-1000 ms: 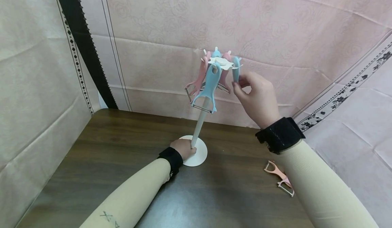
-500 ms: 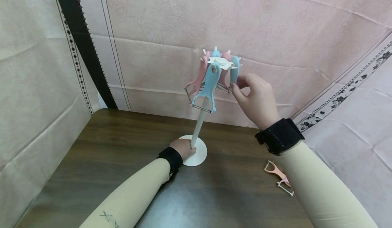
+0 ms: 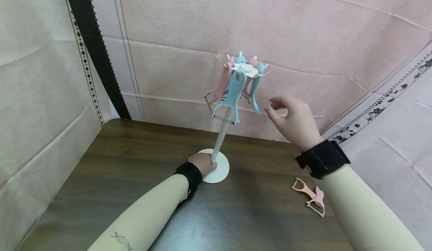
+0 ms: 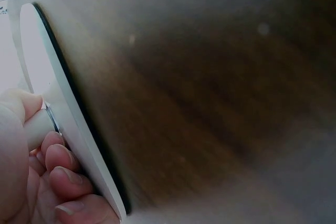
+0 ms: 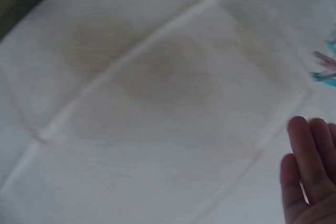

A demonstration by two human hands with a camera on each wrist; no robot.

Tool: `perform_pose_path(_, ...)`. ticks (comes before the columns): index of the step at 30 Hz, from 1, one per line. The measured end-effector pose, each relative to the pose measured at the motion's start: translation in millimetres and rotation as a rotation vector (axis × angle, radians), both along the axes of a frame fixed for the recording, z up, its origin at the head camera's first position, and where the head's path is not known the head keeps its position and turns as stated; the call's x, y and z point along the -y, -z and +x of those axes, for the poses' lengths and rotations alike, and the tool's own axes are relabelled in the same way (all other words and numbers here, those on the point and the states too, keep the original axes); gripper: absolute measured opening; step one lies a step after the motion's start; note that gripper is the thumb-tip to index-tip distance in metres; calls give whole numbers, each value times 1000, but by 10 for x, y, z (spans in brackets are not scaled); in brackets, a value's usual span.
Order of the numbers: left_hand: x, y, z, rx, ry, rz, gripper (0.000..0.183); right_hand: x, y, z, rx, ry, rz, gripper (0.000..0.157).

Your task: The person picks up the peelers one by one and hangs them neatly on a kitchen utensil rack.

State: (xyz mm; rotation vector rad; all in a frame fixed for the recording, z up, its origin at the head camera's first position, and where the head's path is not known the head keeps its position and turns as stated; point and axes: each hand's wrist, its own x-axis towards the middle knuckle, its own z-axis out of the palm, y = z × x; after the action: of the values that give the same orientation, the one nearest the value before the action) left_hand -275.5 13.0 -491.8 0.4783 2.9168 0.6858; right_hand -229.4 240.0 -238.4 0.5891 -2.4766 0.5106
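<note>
My left hand point(image 3: 202, 162) grips the lower pole of a white rack point(image 3: 221, 133), just above its round base point(image 4: 79, 124); the left wrist view shows fingers curled round the pole. From the rack's top hang several peelers: a blue peeler point(image 3: 233, 93) at the front, a pink peeler point(image 3: 222, 82) on the left, a blue peeler point(image 3: 255, 91) on the right, others partly hidden behind. To the right of that last peeler and apart from it is my right hand point(image 3: 295, 121), holding nothing, its fingers loosely bent.
On the table point(image 3: 141, 183), near my right forearm, lie an orange peeler point(image 3: 305, 188) and a pink peeler point(image 3: 318, 198), touching or overlapping. A pale cloth wall point(image 3: 175, 75) rises behind the table, with more cloth at both sides.
My right hand has let go of the right-hand blue peeler and moved right and down. That peeler now hangs freely from the rack. My left hand keeps its grip on the pole.
</note>
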Motion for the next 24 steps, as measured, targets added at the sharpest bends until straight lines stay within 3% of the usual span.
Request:
perform_pose_path(8,13,-1,-21,11,-3,-2,24,-574,558,-37,260,17,151,34)
perform_pose_path(13,23,-48,1,12,6,4,24,-953,956,58,403,44,233,41)
perform_pose_path(20,8,-61,24,-7,13,-4,25,-1492,1514,228,530,124,321,42)
perform_pose_path(24,6,-73,24,-7,14,7,24,-1786,1701,309,561,184,342,37)
